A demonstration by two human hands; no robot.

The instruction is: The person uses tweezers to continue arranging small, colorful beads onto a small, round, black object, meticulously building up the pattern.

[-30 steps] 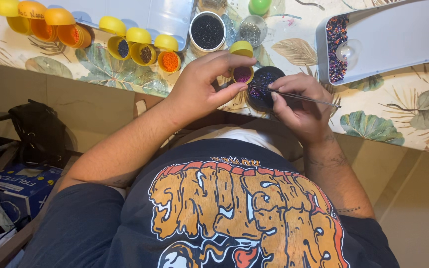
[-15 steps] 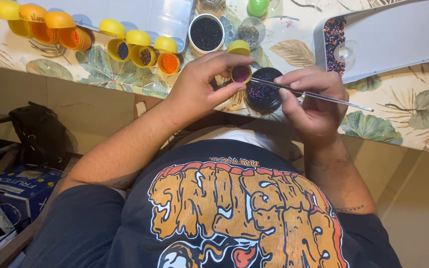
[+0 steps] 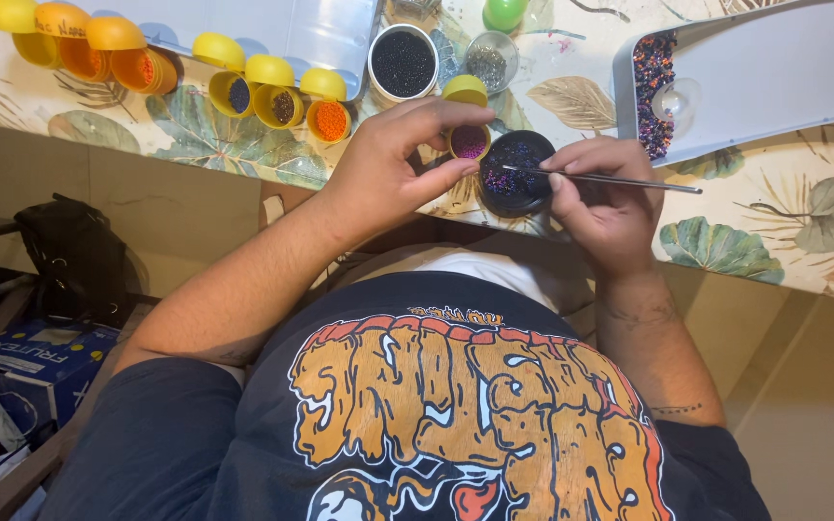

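Left hand (image 3: pixel 388 174) is pinching the dark beaded ball (image 3: pixel 514 174) by its edge while the right hand (image 3: pixel 605 198) pinches a thin needle (image 3: pixel 610 179) lying across the ball's top.

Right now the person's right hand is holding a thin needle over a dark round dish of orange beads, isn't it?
Not quite. The head view shows the right hand holding the thin needle over the dark round dish, but its beads are dark purple and sparkly. The orange beads sit in a small yellow cup farther left.
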